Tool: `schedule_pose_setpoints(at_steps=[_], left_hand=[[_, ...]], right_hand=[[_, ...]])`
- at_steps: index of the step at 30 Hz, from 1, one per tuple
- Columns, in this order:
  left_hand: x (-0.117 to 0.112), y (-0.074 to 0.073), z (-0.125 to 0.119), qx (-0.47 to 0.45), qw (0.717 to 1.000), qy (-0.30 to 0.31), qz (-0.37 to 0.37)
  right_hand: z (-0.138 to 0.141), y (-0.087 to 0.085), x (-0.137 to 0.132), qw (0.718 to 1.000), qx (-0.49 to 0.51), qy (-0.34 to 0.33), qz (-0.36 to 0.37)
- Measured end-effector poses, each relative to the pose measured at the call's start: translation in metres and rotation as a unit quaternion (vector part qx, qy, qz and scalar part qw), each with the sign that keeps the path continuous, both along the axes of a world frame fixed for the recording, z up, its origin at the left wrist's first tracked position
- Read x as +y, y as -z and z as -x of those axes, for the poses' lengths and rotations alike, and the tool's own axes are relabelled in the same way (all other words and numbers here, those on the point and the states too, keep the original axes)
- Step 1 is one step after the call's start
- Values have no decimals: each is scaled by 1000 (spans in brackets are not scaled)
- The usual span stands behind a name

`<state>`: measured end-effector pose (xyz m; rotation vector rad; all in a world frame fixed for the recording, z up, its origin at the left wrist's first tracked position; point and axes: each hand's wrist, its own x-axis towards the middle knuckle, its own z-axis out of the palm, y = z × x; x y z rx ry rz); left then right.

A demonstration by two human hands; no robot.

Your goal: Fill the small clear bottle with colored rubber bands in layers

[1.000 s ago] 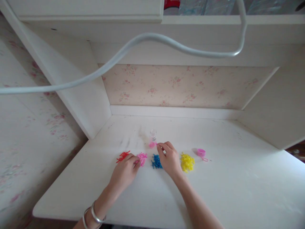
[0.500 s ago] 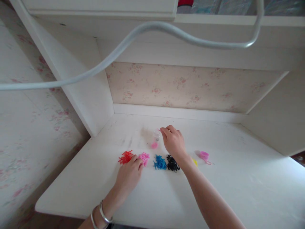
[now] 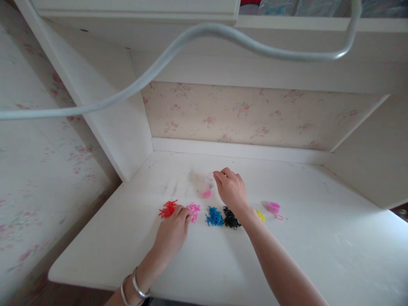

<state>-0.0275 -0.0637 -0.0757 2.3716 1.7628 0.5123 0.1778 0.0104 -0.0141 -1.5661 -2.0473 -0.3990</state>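
Note:
Small piles of coloured plastic bits lie in a row on the white desk (image 3: 287, 255): red (image 3: 168, 208), pink (image 3: 194, 210), blue (image 3: 213, 216), black (image 3: 230, 218) and a yellow pile (image 3: 260, 216) mostly hidden by my right forearm. My left hand (image 3: 172, 233) rests on the desk with fingertips at the pink pile, fingers curled. My right hand (image 3: 231, 189) is pinched at the mouth of a small clear bottle (image 3: 208, 180) with some pink at its base (image 3: 207, 194). What the pinch holds is too small to see.
A pink cap with a loop (image 3: 273, 208) lies right of the yellow pile. White shelf walls stand to the left, right and back, a shelf overhead. A grey cable (image 3: 204, 32) hangs across the top. My left wrist wears silver bangles (image 3: 135, 289).
My right hand moved from the blue pile up to the clear bottle, uncovering the black pile. In the last half second it barely moved. The left hand stayed at the pink pile.

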Motion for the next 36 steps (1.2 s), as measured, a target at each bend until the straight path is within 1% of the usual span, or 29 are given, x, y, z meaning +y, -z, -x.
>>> schedule_pose_setpoints(at_steps=[3,7,10,14,16,18,24,28,32,36], left_hand=[[0,-2,1,-23,1000,4,1],[2,-4,3,-70,998,-1,0],[5,-3,7,-108,994,-10,-9],[11,0,11,-156,987,-22,-30],[13,1,12,-180,983,-25,-32],[14,0,13,-198,979,-25,-30],[17,-9,9,-210,976,-22,-52],[18,-17,5,-209,976,-25,-53],[20,-26,-1,-203,978,-15,-50],[28,-42,-9,-197,978,-2,-69]], right_hand=[[0,-1,0,1000,17,-4,-6],[0,2,-9,996,88,-14,-20],[4,14,-25,988,147,-42,-7],[14,40,-49,980,174,-79,51],[19,50,-56,980,159,-90,82],[22,56,-61,980,134,-98,106],[30,59,-69,984,38,-115,133],[39,65,-73,981,-9,-138,137],[44,69,-73,982,-23,-137,127],[43,70,-73,983,-39,-141,114]])
